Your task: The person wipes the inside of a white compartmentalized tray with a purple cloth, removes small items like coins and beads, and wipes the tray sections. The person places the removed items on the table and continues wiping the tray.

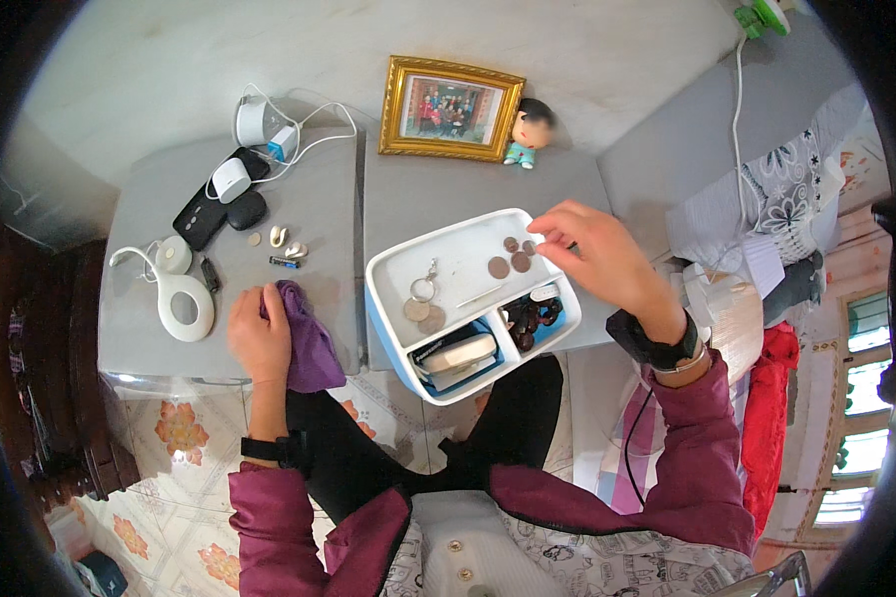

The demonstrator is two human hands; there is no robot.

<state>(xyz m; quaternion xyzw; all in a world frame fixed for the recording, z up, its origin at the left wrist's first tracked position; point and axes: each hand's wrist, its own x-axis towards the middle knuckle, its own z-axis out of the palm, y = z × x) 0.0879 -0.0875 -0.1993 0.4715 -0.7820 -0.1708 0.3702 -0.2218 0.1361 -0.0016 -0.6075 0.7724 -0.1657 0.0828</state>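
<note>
My left hand [261,333] is closed on the edge of a purple cloth [312,343] at the table's front left. Over the far right corner of a white and blue storage box [383,343], the fingers of my right hand [592,254] are pinched together; what they hold, if anything, I cannot make out. Just beside those fingertips, several brown coins [499,267] lie in the box's upper tray. A key ring [423,289] and silvery coins [416,310] sit at the tray's left. The front compartments hold a cream-coloured object [458,353] and dark beads [526,323].
On the left stand a white neck fan [184,308], a black phone [200,214], white cables [319,104], earbuds [279,236] and a battery [285,262]. A gold picture frame [386,104] and a small figurine [528,134] stand at the back. Folded fabric [782,184] lies at right.
</note>
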